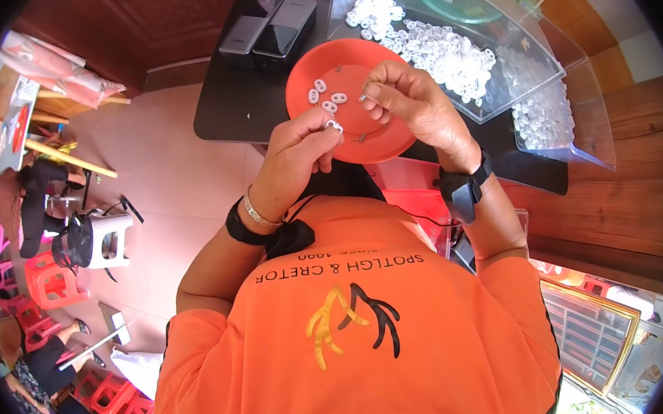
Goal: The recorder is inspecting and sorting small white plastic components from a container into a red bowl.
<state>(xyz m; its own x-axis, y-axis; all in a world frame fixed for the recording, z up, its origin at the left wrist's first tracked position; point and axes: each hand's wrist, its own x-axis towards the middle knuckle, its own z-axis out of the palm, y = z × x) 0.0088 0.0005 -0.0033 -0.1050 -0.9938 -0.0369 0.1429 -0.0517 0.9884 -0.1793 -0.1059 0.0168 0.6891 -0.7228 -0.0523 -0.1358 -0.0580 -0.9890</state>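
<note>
Black counter (217,113) is carrying the lot: clear bin (524,84) w/ its white pile (444,55) is sitting far R, red bowl (300,69) is standing nearer. L hand (295,156) is pinching a white pc (333,126), thumb + index pressed together; R hand (414,105) is pinching a tiny metal bit (362,98) betw. thumb & fingertip, other fingers curling in. Both are working over the bowl, slightly apart. For doing it well, IMO: L should be gripping the pc by one end, leaving its holes clear; R should be holding the bit lightly, tip poking out; both should be working low over the bowl, for catching drops. White pc is sitting above the bowl's near-L part, long axis running slantwise, upper L to lower R approx., free end pointing R. Metal bit is poking roughly L; too small for telling its exact axis.
</note>
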